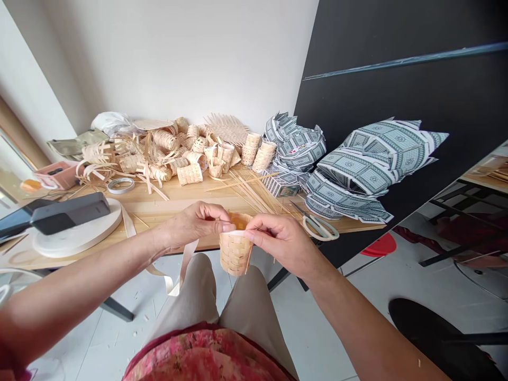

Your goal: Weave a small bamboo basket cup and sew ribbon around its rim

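Observation:
A small woven basket (234,254) of pale wood strips hangs between my hands, above my knees at the table's front edge. My left hand (208,218) pinches its rim on the left, thumb outside. On the rim's right side, my right hand (273,233) grips with thumb and fingers pressed together. A white band runs along the rim between the two hands. A cream ribbon (186,264) loops down below my left wrist; where its end goes is hidden. One thin strip sticks out below the basket's right side.
White-handled scissors (320,227) lie at the table's right front edge, beside loose thin strips (254,190). Several small woven baskets (190,173) are piled at the back. Folded patterned-card pieces (357,164) stand at right. A tape roll (121,185) and a round white board (79,238) are at left.

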A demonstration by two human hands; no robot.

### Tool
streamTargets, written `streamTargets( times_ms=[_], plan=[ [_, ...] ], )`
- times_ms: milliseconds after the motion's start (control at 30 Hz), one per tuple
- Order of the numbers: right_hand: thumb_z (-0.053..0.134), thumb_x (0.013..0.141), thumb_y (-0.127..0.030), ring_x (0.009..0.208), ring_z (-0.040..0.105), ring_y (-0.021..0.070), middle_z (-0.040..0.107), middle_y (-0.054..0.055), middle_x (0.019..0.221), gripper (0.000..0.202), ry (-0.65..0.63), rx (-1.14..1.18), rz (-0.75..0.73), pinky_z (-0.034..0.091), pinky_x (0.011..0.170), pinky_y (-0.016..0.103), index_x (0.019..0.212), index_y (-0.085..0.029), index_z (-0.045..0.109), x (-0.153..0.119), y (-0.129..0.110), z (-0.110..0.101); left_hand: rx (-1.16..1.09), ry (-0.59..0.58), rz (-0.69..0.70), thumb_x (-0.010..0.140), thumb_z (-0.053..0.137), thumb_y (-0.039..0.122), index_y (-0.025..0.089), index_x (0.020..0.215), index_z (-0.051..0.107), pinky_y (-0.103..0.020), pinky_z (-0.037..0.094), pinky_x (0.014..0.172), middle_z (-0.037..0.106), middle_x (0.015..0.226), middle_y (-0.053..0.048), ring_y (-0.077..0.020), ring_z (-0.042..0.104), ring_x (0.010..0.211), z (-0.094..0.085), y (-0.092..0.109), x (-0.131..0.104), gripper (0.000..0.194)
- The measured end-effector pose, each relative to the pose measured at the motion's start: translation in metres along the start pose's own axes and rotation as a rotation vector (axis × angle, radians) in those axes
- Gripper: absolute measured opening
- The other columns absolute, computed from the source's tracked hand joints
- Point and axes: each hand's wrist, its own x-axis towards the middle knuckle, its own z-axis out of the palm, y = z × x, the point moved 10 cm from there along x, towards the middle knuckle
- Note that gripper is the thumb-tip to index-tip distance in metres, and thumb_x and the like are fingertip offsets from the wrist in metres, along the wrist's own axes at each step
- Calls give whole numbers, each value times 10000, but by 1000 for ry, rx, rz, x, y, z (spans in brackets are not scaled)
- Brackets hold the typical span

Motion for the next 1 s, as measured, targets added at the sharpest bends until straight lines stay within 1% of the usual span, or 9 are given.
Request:
streamTargets(
  times_ms=[67, 167, 333, 433, 567, 700, 767, 867, 1000],
  plan=[
    [536, 763, -306, 488, 304, 66, 357, -51, 504, 223, 28, -23, -14, 229, 476, 214, 603, -151, 547, -1, 0, -1, 33, 20, 30, 731, 648, 289, 115, 618, 617, -190, 384, 630, 520, 630, 25, -71, 442, 621, -3, 2, 2, 209],
    [533, 775, -290, 501, 329, 68, 390, -45, 518, 219, 81, -56, -56, 246, 489, 212, 607, -151, 553, 1, -4, -2, 99, 7, 99, 703, 677, 316, 117, 640, 641, -207, 408, 636, 553, 648, 9, -83, 477, 628, -7, 8, 6, 212],
    [537, 761, -201, 488, 330, 58, 403, -54, 509, 179, 206, -100, -205, 268, 495, 198, 591, -147, 541, 10, -17, -1, 287, -33, 231, 722, 656, 371, 121, 680, 674, -223, 442, 653, 584, 715, -31, -109, 535, 687, -19, 20, 11, 254],
    [538, 762, -179, 487, 331, 55, 406, -58, 508, 179, 244, -110, -270, 272, 496, 192, 586, -148, 534, 18, -18, 4, 377, -4, 275, 731, 645, 388, 128, 674, 676, -211, 444, 634, 583, 737, -41, -106, 537, 690, -31, 20, 13, 268],
    [539, 763, -170, 493, 347, 59, 431, -56, 517, 173, 253, -111, -285, 283, 504, 191, 591, -150, 539, 28, -5, 14, 392, 36, 251, 720, 647, 405, 119, 668, 645, -204, 449, 618, 561, 722, -32, -99, 537, 669, -43, 4, 16, 291],
    [541, 767, -177, 495, 356, 62, 442, -55, 518, 171, 242, -83, -261, 289, 506, 190, 598, -150, 542, 34, 12, 22, 295, -24, 56, 746, 595, 452, 120, 701, 576, -163, 358, 416, 478, 635, 33, -27, 412, 420, -41, -29, 19, 336],
    [546, 772, -186, 498, 360, 62, 445, -55, 522, 172, 240, -77, -250, 291, 508, 189, 604, -149, 544, 35, 18, 23, 258, -45, 2, 756, 577, 466, 125, 718, 551, -155, 328, 382, 446, 626, 53, -8, 371, 369, -39, -38, 20, 345],
    [556, 775, -182, 501, 361, 58, 443, -56, 526, 180, 214, -85, -233, 290, 514, 188, 599, -145, 541, 35, 22, 26, 276, -55, 39, 765, 564, 482, 121, 726, 560, -151, 338, 393, 445, 609, 51, -13, 384, 383, -36, -40, 20, 363],
    [565, 780, -187, 495, 345, 53, 436, -59, 528, 191, 198, -91, -209, 287, 516, 189, 596, -145, 540, 34, 25, 27, 349, -34, 190, 808, 502, 489, 112, 771, 624, -153, 368, 417, 494, 638, 10, -34, 421, 444, -36, -35, 19, 399]
  ],
)
